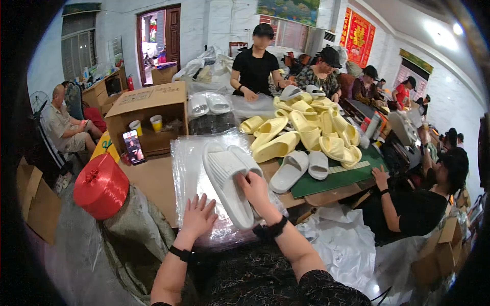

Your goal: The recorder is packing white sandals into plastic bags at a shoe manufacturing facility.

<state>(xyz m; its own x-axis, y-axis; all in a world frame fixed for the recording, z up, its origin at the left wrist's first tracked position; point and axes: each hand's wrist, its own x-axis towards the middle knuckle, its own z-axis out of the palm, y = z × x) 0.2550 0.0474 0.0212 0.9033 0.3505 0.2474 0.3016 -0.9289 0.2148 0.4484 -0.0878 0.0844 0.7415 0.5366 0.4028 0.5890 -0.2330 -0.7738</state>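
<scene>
i'm pressing my left hand [198, 217] flat, fingers spread and gripping nothing, on the stack of clear bags [191, 173] so the slick plastic is lying still on the table [153, 178]. my right hand [255, 189] is closing over the near side of a white slipper [227, 186], fingers curled on its edge, keeping it sole-up on top of the bags; a second white slipper [245, 158] is lying just beside it, touching, so the pair is sitting together in the middle of the plastic, right in front of me. more white slippers [298, 168] are waiting to the right on the green mat [337, 178], and behind them a heap of yellow slippers [306, 127] is piling up within reach of the people across the table. a red spool [101, 186] is sitting at my left, near the table edge, with a cardboard box [148, 109] beyond it holding two cups and propping a phone [133, 147] against its front, where it is facing me.
</scene>
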